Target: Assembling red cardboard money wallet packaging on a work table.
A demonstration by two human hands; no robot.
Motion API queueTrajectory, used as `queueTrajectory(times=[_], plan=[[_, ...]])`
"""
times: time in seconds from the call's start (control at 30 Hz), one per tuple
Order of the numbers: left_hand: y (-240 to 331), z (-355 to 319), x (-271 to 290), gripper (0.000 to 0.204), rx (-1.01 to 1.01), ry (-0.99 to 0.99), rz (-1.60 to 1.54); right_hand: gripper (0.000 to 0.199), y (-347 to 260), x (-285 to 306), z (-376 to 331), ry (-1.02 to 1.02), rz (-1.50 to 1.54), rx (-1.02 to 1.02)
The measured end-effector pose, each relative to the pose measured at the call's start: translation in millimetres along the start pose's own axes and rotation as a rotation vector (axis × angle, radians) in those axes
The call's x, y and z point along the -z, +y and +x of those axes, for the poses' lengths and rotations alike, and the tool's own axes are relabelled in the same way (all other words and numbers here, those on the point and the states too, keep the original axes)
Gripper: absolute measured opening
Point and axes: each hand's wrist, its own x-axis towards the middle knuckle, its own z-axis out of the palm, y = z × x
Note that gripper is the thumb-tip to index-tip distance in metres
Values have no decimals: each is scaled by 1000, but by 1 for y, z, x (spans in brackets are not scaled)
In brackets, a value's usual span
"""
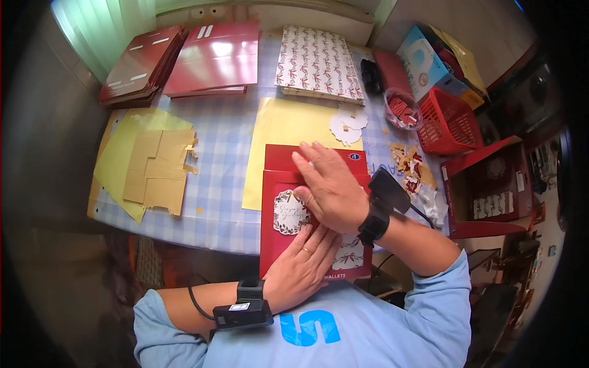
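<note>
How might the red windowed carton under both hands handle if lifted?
The red windowed carton is probably stiff: its edges look straight. Its top flap may swing, since it extends past the body. Broad and flat, it seems unlikely to roll.

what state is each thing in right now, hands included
Left hand: open, laid on the flat red cardboard box
Right hand: open, laid on the same box
Flat red cardboard box: lying flat, under both hands
Red cardboard carton at right: open
Clear round plastic tub: holding small red pieces
Brown cardboard sheets: ragged at right edge
White-and-red patterned stack: piled flat
</note>
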Motion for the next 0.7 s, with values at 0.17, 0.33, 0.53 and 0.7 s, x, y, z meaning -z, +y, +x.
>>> queueTrajectory(times=[0.17,0.33,0.53,0.7], plan=[[0,0,-7,81,12,14,-6,74,2,-17,0,-300,-29,-45],[0,1,-6,81,13,14,-24,74,2,-20,1,-265,-41,-43],[2,1,-5,78,18,35,45,73,3,-20,2,-249,-81,-42],[12,-8,-6,67,12,72,145,76,10,-4,-6,-211,-128,-103]])
